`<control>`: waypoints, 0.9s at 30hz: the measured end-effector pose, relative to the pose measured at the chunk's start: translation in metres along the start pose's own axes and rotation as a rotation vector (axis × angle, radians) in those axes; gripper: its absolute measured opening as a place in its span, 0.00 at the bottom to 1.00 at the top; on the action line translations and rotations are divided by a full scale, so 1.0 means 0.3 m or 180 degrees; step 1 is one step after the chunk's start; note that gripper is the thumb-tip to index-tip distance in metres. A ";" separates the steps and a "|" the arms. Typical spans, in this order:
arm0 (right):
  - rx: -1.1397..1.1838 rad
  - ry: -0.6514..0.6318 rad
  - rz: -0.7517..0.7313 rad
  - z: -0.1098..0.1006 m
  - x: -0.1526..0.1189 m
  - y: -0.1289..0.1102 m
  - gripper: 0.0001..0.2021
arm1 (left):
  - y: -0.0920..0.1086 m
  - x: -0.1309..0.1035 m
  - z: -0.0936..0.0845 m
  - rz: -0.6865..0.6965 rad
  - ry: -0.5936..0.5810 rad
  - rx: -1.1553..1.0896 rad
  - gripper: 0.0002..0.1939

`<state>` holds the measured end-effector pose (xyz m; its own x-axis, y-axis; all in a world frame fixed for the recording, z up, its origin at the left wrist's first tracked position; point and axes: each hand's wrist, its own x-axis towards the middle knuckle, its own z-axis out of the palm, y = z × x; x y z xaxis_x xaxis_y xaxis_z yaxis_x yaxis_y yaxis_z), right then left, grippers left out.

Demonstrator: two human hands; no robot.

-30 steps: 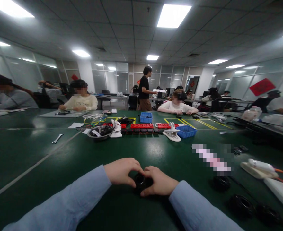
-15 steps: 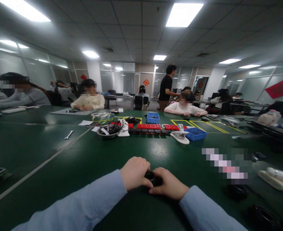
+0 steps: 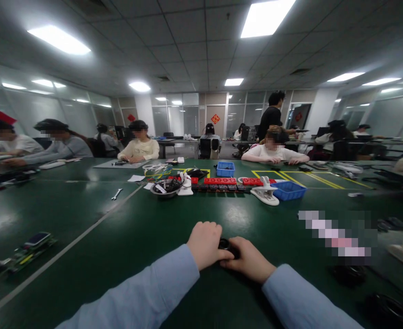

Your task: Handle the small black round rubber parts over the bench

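Low over the green tabletop (image 3: 153, 237), a small black round part with a ring-shaped opening (image 3: 224, 244) sits between my two hands; its exact kind I cannot make out. My left hand (image 3: 205, 244) is closed on it from the left, thumb along the near side and knuckles up. From the right, my right hand (image 3: 250, 259) grips the same part with curled fingers and thumb. Much of the part is hidden behind my fingers, and whether it rests on the table I cannot tell.
Ahead stand a metal bowl of cables (image 3: 165, 188), red power strips (image 3: 220, 181), a white clip stand (image 3: 265, 194) and a blue bin (image 3: 288, 190). A wrench (image 3: 117, 194) and circuit board (image 3: 28, 253) lie left. Black round parts (image 3: 350, 274) lie right. Several people sit beyond.
My view has turned a little left, so the table's things appear farther right. Both hands keep hold of the black part. The standing person in black has moved right.
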<state>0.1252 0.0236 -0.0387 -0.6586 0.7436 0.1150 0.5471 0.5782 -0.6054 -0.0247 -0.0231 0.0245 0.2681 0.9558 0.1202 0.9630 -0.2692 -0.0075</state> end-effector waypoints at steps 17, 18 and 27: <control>0.0115 -0.0583 -0.0175 -0.055 -0.004 0.017 0.20 | -0.110 0.038 0.007 0.1305 -0.0599 -0.0891 0.22; 0.0104 -0.0588 -0.0163 -0.054 -0.003 0.016 0.20 | -0.106 0.035 0.008 0.1271 -0.0571 -0.0861 0.22; 0.0127 -0.0571 -0.0129 -0.051 -0.003 0.013 0.19 | -0.074 0.020 -0.002 0.0892 -0.0415 -0.0595 0.24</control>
<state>0.1360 0.0303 -0.0290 -0.7631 0.6463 -0.0002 0.4998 0.5899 -0.6342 -0.0443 -0.0115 0.0258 0.5338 0.8456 0.0116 0.8336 -0.5284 0.1610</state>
